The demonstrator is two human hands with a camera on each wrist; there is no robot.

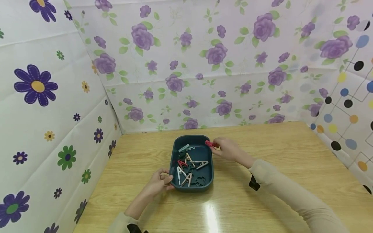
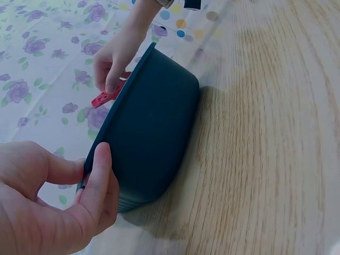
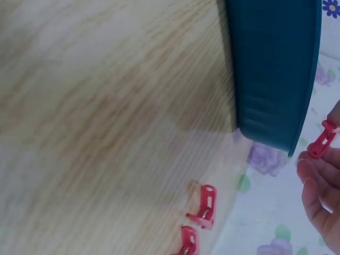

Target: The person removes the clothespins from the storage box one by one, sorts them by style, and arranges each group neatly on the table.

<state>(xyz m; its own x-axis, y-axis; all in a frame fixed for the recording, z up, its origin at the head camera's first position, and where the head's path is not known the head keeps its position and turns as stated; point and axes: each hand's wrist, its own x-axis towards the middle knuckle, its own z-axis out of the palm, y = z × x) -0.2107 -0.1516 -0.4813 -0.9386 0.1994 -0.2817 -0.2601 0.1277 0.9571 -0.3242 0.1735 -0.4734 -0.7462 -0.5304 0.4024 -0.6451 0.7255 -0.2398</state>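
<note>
Dark teal bin (image 1: 192, 189), one, with rounded corners: is standing upright on a wood-grained table (image 1: 262, 181), its longer sides running away from the person.

Left hand (image 1: 160, 182): is pinching the bin's left rim towards the near corner, digits curled and parted only by the rim's thickness.

Right hand (image 1: 225, 149): is gripping one red clip (image 1: 209, 143) between thumb and fingers, closed down to the clip's width. Both are sitting at the bin's far right corner; whether the clip is touching the rim, cannot tell.

Contents of bin, loose: pale blue clip (image 1: 183, 148), lying near the far left; beige clip (image 1: 189, 159), resting about the middle; second red clip (image 1: 182, 163), lying left of it; pale grey clip (image 1: 202, 165), lying towards the right wall; white clip (image 1: 178, 174) and pinkish clip (image 1: 190, 178), lying side by side towards the near end. Several dark pieces are blending into the floor, their count unclear.

Two further red clips (image 3: 208, 204): are lying on the table in the right wrist view.

Flowered cloth (image 1: 175, 48): is hanging behind the table.
</note>
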